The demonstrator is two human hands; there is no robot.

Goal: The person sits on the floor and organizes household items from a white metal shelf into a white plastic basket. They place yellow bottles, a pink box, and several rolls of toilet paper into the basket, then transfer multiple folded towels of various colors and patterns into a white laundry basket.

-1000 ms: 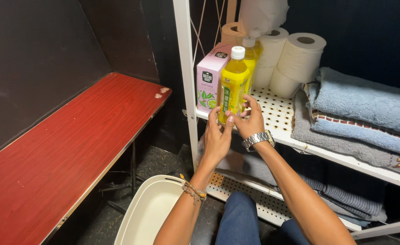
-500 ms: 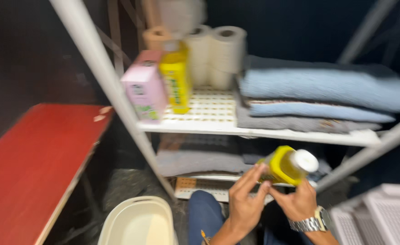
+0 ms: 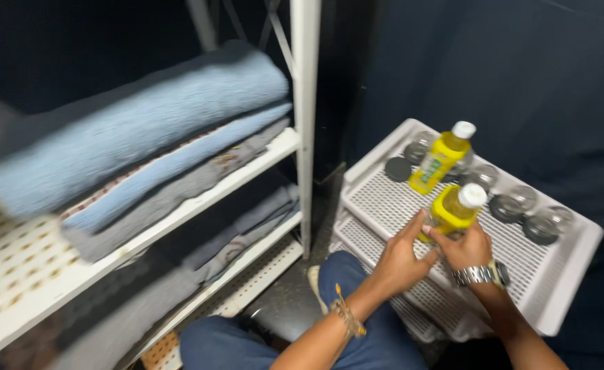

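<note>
Both my hands hold a yellow bottle [image 3: 454, 209] with a white cap, just above a white perforated tray [image 3: 562, 288] at the right. My left hand [image 3: 401, 257] wraps its lower left side. My right hand [image 3: 466, 248], with a metal watch on the wrist, grips its base from the right. A second yellow bottle [image 3: 441, 157] with a white cap stands in the tray just behind. Several clear jars with dark lids [image 3: 525, 209] sit along the tray's far side.
A white metal shelf rack [image 3: 305, 103] stands at the left with folded blue and grey towels [image 3: 144, 144] on its upper shelf and more cloths below. Another white tray [image 3: 357, 240] lies under the first. My blue-trousered knee [image 3: 346, 274] is in front.
My view has swung right from the shelf to the tray. The yellow bottle came off the shelf and travelled in both hands down to the tray.
</note>
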